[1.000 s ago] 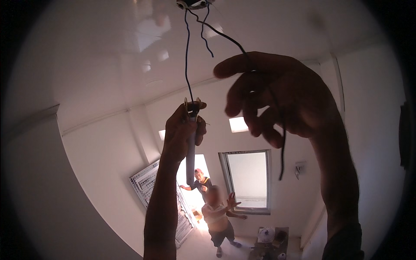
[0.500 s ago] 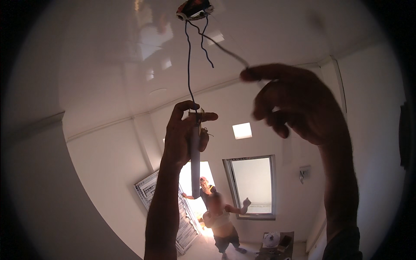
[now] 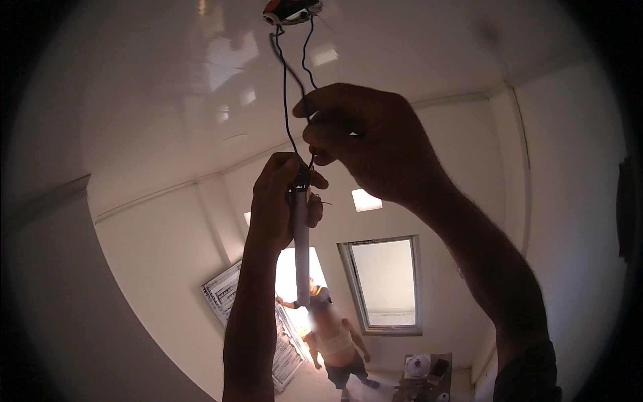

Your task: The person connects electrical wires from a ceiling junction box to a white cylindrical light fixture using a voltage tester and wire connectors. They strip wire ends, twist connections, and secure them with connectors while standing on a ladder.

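Observation:
My left hand (image 3: 269, 208) is closed around the top of a long, pale, narrow fitting (image 3: 302, 251) that hangs upright; its exact kind is too dark to tell. A blue wire (image 3: 287, 100) runs down from the ceiling hole (image 3: 293, 13) to the fitting's top, at my left fingertips. Just above, my right hand (image 3: 378, 137) pinches a dark wire (image 3: 289, 63) whose lower end reaches down beside the fitting. Another blue wire (image 3: 305, 53) drops from the hole and passes behind my right hand.
A window (image 3: 385, 285) is in the far wall. Beside the bright doorway leans a panel with printed wrapping (image 3: 224, 291). Two people stand beyond the fitting, the nearer person (image 3: 336, 338) on the floor below. A small table (image 3: 405, 392) with objects stands at the lower right.
My right hand has moved left and down, bringing the dark wire to the fitting's top beside my left fingers. The nearer person has lowered an arm.

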Demonstrator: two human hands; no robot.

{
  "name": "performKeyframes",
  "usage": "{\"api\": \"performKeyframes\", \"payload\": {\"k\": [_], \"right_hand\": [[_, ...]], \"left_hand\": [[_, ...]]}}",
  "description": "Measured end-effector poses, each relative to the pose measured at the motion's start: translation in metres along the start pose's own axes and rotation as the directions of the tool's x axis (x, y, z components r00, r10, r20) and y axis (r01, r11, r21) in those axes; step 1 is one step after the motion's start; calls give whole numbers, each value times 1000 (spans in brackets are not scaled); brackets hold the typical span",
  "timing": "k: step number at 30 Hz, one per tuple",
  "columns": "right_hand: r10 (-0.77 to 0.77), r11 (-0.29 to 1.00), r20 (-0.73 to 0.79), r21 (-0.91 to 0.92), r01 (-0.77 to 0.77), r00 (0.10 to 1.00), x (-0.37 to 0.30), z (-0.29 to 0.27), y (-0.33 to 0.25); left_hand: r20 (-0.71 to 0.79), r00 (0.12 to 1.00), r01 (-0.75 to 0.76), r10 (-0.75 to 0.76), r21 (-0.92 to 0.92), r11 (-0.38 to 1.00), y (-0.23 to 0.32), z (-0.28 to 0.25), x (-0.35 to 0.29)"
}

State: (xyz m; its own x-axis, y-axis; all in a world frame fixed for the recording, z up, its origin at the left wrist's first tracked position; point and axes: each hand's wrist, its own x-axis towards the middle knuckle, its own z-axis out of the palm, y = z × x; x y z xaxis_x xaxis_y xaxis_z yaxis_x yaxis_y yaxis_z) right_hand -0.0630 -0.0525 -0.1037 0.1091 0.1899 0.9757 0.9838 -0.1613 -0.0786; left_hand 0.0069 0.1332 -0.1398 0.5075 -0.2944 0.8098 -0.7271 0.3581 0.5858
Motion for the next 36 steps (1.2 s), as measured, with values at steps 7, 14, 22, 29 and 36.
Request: {"api": "performKeyframes", "payload": {"k": [7, 14, 22, 29, 36], "right_hand": [[42, 999, 18, -25, -41, 999, -10, -27, 25], [142, 990, 168, 2, -144, 976, -3, -28, 31], [241, 966, 180, 46, -253, 954, -2, -38, 18], [142, 988, 137, 31, -148, 980, -8, -44, 17], [42, 997, 162, -71, -31, 986, -1, -41, 13]], "left_hand": [[66, 997, -43, 42, 12, 999, -28, 23, 8], [112, 993, -31, 41, -87, 996, -30, 22, 7], [50, 986, -155, 157, -36, 987, -36, 28, -4], [43, 968, -249, 246, 105, 963, -38, 37, -15], [88, 963, -260, 254, 62, 964, -39, 25, -10]]}}
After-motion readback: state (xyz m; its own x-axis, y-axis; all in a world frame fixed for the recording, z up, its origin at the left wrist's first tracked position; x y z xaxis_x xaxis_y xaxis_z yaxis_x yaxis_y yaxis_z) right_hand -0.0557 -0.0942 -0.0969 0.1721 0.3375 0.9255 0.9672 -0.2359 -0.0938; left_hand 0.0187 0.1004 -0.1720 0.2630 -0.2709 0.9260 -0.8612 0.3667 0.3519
